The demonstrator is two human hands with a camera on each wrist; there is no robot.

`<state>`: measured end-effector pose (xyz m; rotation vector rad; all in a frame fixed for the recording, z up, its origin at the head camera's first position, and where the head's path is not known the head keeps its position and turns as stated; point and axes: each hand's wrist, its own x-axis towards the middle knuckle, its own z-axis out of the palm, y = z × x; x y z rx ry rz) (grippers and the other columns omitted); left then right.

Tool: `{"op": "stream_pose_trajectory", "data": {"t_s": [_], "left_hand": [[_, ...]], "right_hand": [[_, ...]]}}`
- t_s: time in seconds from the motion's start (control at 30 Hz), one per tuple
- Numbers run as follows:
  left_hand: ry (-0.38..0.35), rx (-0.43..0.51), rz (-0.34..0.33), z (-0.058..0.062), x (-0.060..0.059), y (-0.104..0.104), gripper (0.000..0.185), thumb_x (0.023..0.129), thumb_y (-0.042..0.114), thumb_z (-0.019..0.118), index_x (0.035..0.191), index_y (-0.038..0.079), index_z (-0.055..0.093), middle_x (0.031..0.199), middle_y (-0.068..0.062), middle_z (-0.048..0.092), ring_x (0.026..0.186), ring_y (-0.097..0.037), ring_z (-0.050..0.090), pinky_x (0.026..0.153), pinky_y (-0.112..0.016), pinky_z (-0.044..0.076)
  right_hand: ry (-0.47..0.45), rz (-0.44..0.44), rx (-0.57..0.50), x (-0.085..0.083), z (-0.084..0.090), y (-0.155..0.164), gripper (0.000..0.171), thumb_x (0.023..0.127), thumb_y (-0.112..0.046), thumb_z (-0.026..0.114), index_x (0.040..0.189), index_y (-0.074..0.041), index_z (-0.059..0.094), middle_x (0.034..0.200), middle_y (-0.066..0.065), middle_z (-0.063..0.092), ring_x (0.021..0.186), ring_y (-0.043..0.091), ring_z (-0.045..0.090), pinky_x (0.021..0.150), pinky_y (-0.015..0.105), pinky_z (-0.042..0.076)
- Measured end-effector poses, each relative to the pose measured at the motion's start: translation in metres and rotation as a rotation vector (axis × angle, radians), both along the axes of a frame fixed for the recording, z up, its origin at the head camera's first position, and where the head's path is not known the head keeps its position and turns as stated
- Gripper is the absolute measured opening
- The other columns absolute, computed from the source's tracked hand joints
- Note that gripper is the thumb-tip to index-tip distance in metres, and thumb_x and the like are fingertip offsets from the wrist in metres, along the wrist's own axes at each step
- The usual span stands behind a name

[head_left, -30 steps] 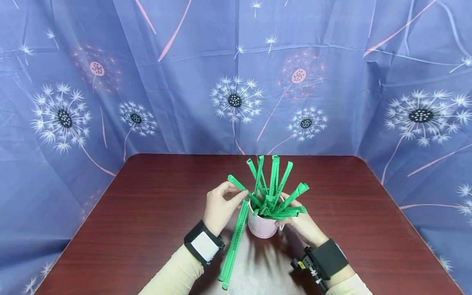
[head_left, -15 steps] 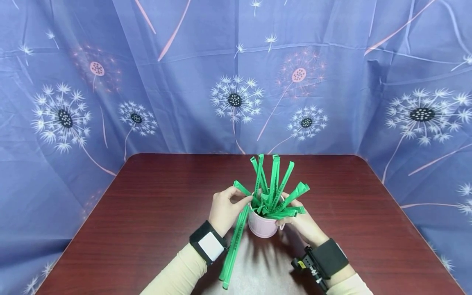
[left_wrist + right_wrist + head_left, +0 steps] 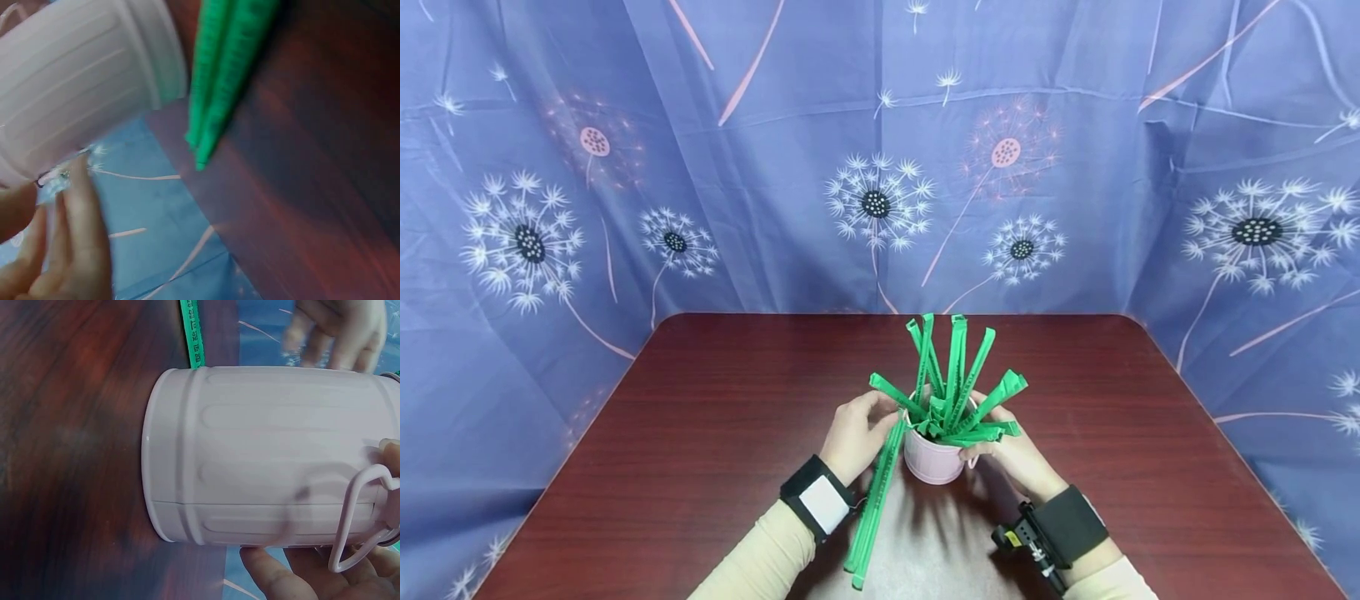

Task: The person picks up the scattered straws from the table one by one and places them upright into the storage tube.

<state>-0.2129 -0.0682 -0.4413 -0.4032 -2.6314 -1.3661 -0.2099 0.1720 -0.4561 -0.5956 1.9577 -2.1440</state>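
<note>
A pale pink bucket [image 3: 932,462] with a small wire handle [image 3: 350,519] stands upright on the table. Several long green stick packets [image 3: 958,358] fan out of its mouth. My right hand [image 3: 1011,450] holds the bucket from the right, thumb near the rim and fingers along the side. At the left rim is my left hand [image 3: 856,433], thumb and fingers apart in the left wrist view, with no packet visible between them. One leftward-leaning packet [image 3: 891,390] passes just above its fingertips. Two more green packets [image 3: 225,75] lie side by side, left of the bucket.
The dark reddish wooden table [image 3: 715,400] has rounded far corners. Blue fabric [image 3: 760,208] with dandelion prints hangs around its back and sides. Each wrist wears a black strap [image 3: 818,497].
My left hand first moved right with the leftward-leaning packet, then drew back slightly left and down from it. The right hand and the bucket stay in place.
</note>
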Motion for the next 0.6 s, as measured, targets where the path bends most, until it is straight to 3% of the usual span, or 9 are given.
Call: {"op": "stream_pose_trajectory", "data": {"t_s": [0.2,0.3,0.43,0.6], "left_hand": [[-0.058,-0.369,-0.078,-0.012,0.000,-0.001,0.044,0.078,0.013,0.082,0.115,-0.004,0.067,0.106,-0.019,0.068,0.094,-0.030,0.067,0.079,-0.041,0.055],[-0.075,-0.489,-0.111,-0.015,0.002,0.001,0.049,0.071,0.015,0.087,0.110,-0.005,0.067,0.101,-0.018,0.067,0.095,-0.031,0.065,0.081,-0.042,0.055],[-0.077,-0.551,-0.117,-0.018,0.003,0.003,0.039,0.066,0.013,0.090,0.094,-0.001,0.067,0.086,-0.012,0.063,0.084,-0.028,0.064,0.071,-0.038,0.055],[-0.078,-0.533,-0.112,-0.022,0.001,0.001,0.030,0.065,0.005,0.087,0.086,0.003,0.066,0.077,-0.007,0.060,0.078,-0.026,0.063,0.064,-0.035,0.052]], "right_hand": [[-0.004,0.032,-0.028,0.000,-0.001,0.001,0.080,0.073,0.013,0.063,0.145,0.013,0.029,0.122,-0.011,0.065,0.069,0.009,0.065,0.059,0.027,0.056],[-0.032,0.044,-0.036,0.000,0.001,0.001,0.082,0.072,0.012,0.063,0.146,0.014,0.027,0.128,-0.011,0.061,0.064,0.011,0.065,0.058,0.027,0.056],[-0.037,0.048,-0.044,0.000,0.001,0.000,0.084,0.073,0.011,0.063,0.146,0.016,0.022,0.132,-0.009,0.057,0.066,0.011,0.065,0.059,0.028,0.056],[-0.016,0.048,-0.038,-0.003,-0.007,0.003,0.084,0.072,0.004,0.068,0.147,0.011,0.029,0.129,-0.009,0.061,0.065,0.012,0.065,0.057,0.029,0.056]]}}
